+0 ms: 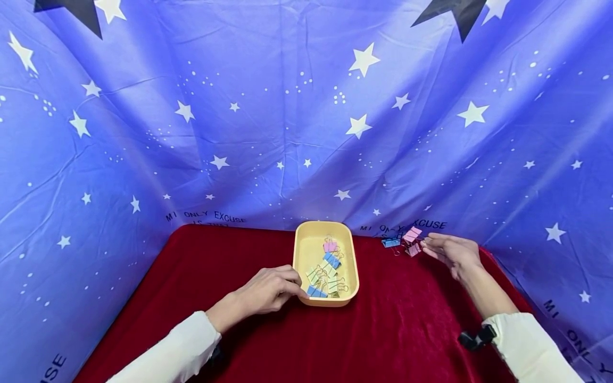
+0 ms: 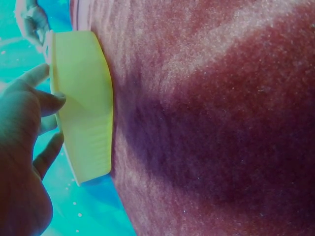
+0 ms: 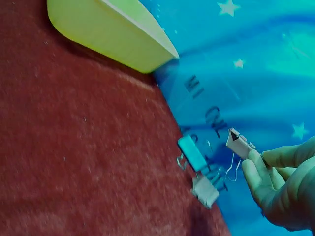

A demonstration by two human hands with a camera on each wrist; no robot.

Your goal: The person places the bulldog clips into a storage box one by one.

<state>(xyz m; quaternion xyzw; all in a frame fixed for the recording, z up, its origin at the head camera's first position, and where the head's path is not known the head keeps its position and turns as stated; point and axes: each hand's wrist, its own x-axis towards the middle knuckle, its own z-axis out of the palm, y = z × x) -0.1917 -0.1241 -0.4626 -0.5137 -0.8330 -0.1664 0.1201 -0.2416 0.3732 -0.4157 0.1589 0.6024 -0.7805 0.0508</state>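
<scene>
My left hand point(image 1: 274, 289) holds the near left corner of a yellow plastic tray point(image 1: 306, 242); in the left wrist view the thumb lies on its outer wall and other fingers reach over the rim. Inside the tray lie several binder clips: a pink one point(image 1: 330, 245), blue ones and pale yellow ones. Off to the right, my right hand point(image 1: 455, 254) pinches a pink binder clip point(image 3: 239, 147) by its wire handle, raised off the cloth. Below it rest a blue binder clip point(image 3: 192, 152) and another pink binder clip point(image 3: 205, 191), close together.
Dark red velvet cloth point(image 1: 383, 330) covers the table. A blue-purple curtain point(image 1: 282, 106) with white stars hangs right behind the table's far edge and along both sides. The loose clips lie near that far edge.
</scene>
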